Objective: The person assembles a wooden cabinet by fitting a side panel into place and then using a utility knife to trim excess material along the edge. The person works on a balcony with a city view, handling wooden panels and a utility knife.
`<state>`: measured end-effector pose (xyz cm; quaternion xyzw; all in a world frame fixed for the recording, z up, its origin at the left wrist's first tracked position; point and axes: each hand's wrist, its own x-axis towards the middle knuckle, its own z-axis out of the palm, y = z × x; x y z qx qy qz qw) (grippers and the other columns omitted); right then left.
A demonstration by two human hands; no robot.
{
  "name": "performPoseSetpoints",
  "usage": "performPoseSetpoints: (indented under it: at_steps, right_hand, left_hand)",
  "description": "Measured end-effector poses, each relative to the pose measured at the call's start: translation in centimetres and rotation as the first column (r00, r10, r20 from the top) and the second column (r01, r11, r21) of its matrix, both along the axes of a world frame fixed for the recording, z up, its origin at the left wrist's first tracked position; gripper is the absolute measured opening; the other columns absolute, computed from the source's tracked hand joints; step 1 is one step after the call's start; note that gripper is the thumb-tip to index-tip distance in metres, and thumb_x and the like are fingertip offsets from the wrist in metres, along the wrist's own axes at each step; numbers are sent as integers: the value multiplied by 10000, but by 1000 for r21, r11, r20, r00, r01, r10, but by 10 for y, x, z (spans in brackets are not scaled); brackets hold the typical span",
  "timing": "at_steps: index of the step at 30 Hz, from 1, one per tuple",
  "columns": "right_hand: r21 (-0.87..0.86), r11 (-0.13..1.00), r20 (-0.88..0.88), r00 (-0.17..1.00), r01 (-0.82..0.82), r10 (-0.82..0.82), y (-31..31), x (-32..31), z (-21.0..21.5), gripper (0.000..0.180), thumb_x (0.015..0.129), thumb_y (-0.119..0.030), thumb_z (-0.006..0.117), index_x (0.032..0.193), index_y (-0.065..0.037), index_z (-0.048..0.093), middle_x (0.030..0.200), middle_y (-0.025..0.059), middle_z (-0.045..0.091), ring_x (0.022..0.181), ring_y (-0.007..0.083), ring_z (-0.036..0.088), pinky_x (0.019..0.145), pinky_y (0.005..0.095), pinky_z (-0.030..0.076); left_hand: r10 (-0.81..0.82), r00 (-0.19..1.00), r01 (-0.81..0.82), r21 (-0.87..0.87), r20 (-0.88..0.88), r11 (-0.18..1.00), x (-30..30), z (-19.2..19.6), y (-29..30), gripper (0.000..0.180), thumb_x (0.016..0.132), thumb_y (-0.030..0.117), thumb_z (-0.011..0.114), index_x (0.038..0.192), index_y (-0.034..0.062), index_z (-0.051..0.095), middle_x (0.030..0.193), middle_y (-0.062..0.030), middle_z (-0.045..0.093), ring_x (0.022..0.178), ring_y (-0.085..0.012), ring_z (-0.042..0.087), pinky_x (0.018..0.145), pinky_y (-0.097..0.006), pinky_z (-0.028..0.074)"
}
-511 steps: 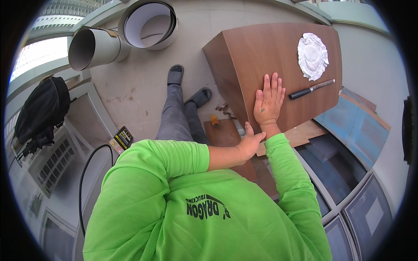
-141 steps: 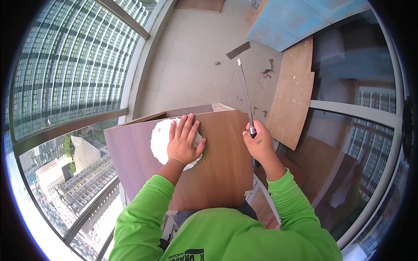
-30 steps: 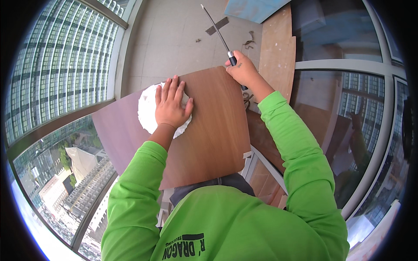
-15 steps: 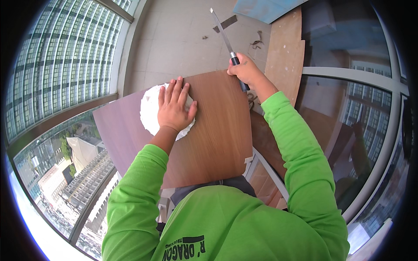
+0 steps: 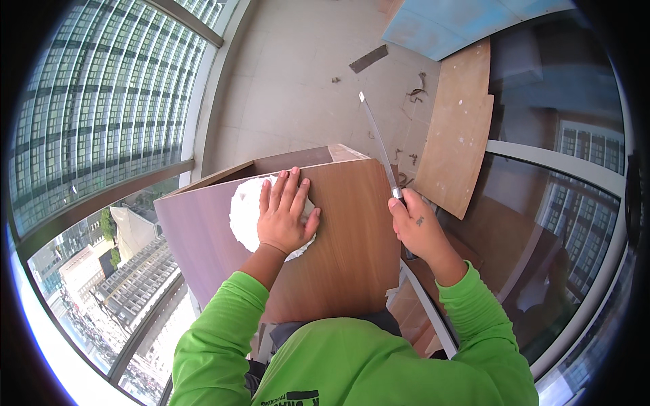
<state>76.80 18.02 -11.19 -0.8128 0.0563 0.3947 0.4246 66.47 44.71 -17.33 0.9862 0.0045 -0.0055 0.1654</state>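
Observation:
My left hand (image 5: 286,218) lies flat, fingers spread, on a white cloth (image 5: 244,213) that rests on a brown wood-grain board (image 5: 338,243) in front of me. My right hand (image 5: 414,227) is closed around the dark handle of a long thin metal blade (image 5: 376,139). The blade points away from me, up past the board's right edge. Both sleeves are bright green.
A light plywood sheet (image 5: 457,128) and a blue panel (image 5: 447,24) lie on the tiled floor (image 5: 305,88) beyond, with a small dark strip (image 5: 368,59) and scraps. Glass windows (image 5: 101,95) curve around the left; a glass railing (image 5: 555,203) stands at right.
The view has tilted down, so the board and hands sit lower in the picture. My right hand with the blade has drawn back toward me along the board's right edge.

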Motion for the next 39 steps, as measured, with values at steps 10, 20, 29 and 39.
performPoseSetpoints:
  at_steps: [10, 20, 29, 39]
  right_hand:
    - [-18, 999, 47, 998, -31, 32, 11, -2, 0, 259, 1026, -237, 587, 974, 6, 511, 778, 256, 620, 773, 496, 617, 675, 538, 475]
    - [8, 1000, -43, 999, -9, 9, 6, -2, 2, 237, 1007, -220, 614, 979, -4, 519, 827, 248, 623, 789, 478, 620, 678, 515, 476]
    - [52, 998, 5, 999, -48, 48, 7, -5, 10, 227, 1034, -211, 575, 972, -4, 506, 817, 259, 621, 783, 498, 612, 659, 532, 463]
    - [-20, 991, 26, 990, -136, 136, 11, -8, 13, 245, 1040, -219, 550, 973, 10, 495, 798, 281, 635, 772, 502, 625, 660, 547, 474]
  left_hand:
    - [-18, 1000, 18, 17, -1, 1000, 3, 2, 2, 616, 821, 349, 732, 1359, 69, 626, 1544, -160, 519, 1462, -342, 443, 1239, -517, 230]
    - [-34, 999, 35, 32, -8, 999, 4, 0, 3, 634, 806, 338, 728, 1361, 51, 623, 1535, -193, 522, 1447, -365, 456, 1228, -523, 245]
    - [-33, 999, 32, 39, 8, 999, 5, 0, 1, 619, 824, 349, 711, 1359, 48, 631, 1532, -191, 527, 1449, -358, 457, 1230, -516, 244]
    - [-19, 999, 19, 15, 34, 1000, 4, -1, 2, 618, 809, 331, 737, 1355, 60, 634, 1536, -173, 528, 1452, -346, 458, 1227, -515, 256]
